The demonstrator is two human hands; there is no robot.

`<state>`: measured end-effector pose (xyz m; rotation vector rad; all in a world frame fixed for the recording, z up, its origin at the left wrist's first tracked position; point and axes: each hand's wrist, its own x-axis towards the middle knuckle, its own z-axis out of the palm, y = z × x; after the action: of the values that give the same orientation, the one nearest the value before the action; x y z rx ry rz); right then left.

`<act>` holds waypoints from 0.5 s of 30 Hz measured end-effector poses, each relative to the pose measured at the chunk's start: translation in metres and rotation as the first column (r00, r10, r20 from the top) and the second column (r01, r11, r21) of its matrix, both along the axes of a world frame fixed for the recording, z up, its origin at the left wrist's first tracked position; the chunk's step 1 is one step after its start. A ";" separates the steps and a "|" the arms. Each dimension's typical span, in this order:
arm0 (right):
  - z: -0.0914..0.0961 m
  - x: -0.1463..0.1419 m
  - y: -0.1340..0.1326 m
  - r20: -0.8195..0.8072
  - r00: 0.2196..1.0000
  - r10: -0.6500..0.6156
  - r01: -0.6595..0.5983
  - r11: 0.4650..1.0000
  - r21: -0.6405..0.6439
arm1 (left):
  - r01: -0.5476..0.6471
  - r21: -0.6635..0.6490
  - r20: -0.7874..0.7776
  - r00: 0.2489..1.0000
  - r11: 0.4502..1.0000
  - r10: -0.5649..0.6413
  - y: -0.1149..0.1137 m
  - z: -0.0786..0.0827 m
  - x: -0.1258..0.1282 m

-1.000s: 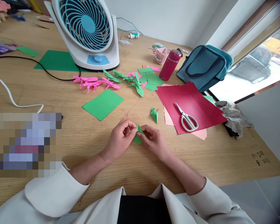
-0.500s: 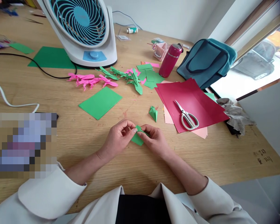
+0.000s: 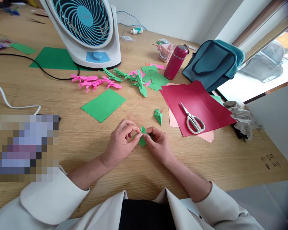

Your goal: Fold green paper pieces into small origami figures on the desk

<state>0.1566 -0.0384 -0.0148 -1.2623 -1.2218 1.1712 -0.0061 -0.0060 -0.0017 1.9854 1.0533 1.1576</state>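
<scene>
A small piece of folded green paper (image 3: 142,142) is pinched between my hands near the middle of the table. My left hand (image 3: 122,139) grips its left side with thumb and forefinger. On the opposite side, my right hand (image 3: 158,142) holds it in a closed pinch. A pointed tip of the paper sticks up between the fingertips, and a wider part hangs below; the fingers hide the rest. Just beyond my right hand lies another folded green paper piece (image 3: 158,117). Flat green paper sheets (image 3: 103,105) lie farther off to the left.
White-handled scissors (image 3: 193,119) rest on red paper sheets (image 3: 206,99) at the right. Folded pink paper figures (image 3: 91,82) and green ones (image 3: 141,83) lie below the fan (image 3: 96,59). Behind stand a red flask (image 3: 174,64) and a teal bag (image 3: 212,65). A black cable crosses the left.
My left hand has shifted slightly and its fingertips have moved on the paper. The paper's upper tip now stands up more, and less of its lower part shows.
</scene>
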 end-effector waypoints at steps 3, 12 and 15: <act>-0.004 -0.002 -0.001 0.004 1.000 -0.008 0.008 1.000 0.014 | -0.038 0.016 -0.034 0.999 0.999 0.038 0.000 0.000 -0.001; -0.006 -0.006 -0.003 0.122 0.990 -0.066 0.060 0.997 0.056 | -0.096 -0.070 -0.003 0.995 0.993 0.096 0.000 0.002 0.005; -0.004 -0.006 -0.003 0.155 0.985 -0.070 0.060 0.996 0.069 | -0.102 -0.095 0.012 0.995 0.990 0.104 -0.001 0.002 0.008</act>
<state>0.1504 -0.0416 -0.0190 -1.3565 -1.3125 0.9933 0.0016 -0.0065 0.0003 1.8639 1.1922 1.1542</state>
